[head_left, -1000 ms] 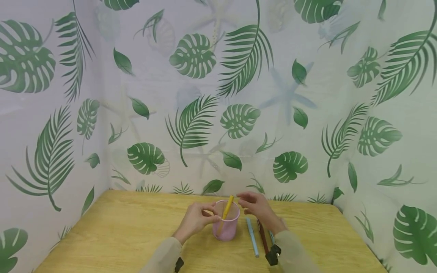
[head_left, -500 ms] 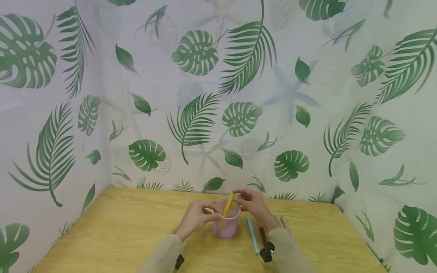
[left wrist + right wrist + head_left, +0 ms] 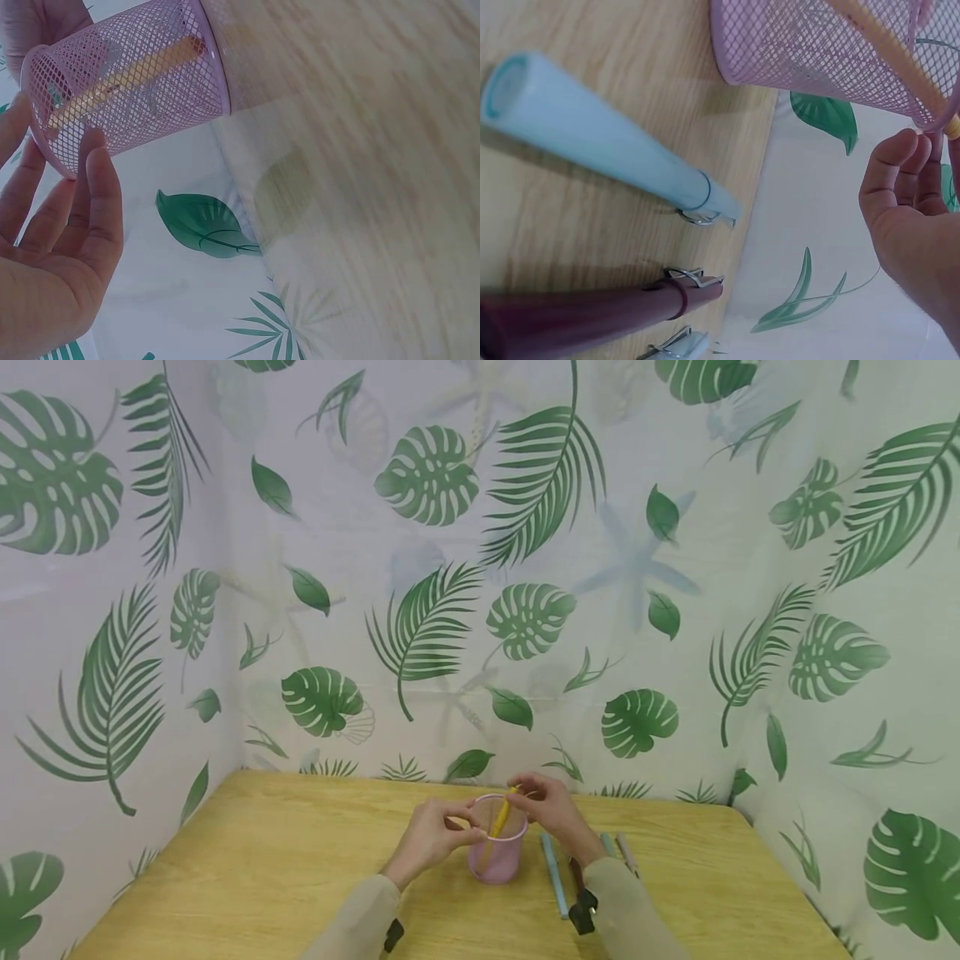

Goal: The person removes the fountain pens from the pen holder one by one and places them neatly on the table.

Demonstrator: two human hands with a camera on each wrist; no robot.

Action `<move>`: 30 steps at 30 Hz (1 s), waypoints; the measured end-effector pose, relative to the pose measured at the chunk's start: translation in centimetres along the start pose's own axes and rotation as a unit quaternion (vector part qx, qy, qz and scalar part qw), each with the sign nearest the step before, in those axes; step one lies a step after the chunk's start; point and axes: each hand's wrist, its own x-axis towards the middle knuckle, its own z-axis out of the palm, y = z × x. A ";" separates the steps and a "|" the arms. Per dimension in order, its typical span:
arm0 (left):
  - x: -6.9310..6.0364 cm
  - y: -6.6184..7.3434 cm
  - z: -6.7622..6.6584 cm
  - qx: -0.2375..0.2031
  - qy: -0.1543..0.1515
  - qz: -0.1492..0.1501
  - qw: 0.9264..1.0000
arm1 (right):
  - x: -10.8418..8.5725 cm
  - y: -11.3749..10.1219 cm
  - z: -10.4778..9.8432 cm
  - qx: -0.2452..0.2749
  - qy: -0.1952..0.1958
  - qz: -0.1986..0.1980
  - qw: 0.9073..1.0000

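A pink mesh pen holder [image 3: 498, 866] stands upright on the table. Its rim is pinched on the left side by my left hand [image 3: 429, 843], whose fingers also show at the rim in the left wrist view [image 3: 64, 247]. Leaning inside the holder is a yellow pen [image 3: 500, 820], visible through the mesh in the left wrist view. My right hand [image 3: 553, 812] pinches the pen's upper end above the rim. In the right wrist view that end is mostly hidden behind the hand [image 3: 922, 217].
Right of the holder lie a light blue pen [image 3: 555, 878], a dark red pen [image 3: 592, 315] with a metal clip, a teal pen [image 3: 608, 843] and a grey pen [image 3: 627, 852]. The right forearm covers part of them. A leaf-patterned curtain [image 3: 450, 735] borders the wooden table [image 3: 300, 860].
My right hand has moved left to the yellow pen's upper end and taken hold of it. The pen sits slightly lower in the holder. The left hand stays at the rim.
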 end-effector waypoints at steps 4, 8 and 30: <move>0.0 0.0 0.0 0.001 0.002 0.001 1.000 | 0.0 0.0 0.1 -0.014 0.006 -0.005 1.000; -0.1 -0.1 0.0 0.001 0.005 0.000 1.000 | 0.1 0.1 0.1 -0.034 0.014 -0.016 0.999; 0.0 -0.2 0.3 -0.003 0.002 -0.008 1.000 | 0.4 -0.3 -0.4 0.055 0.093 -0.025 0.994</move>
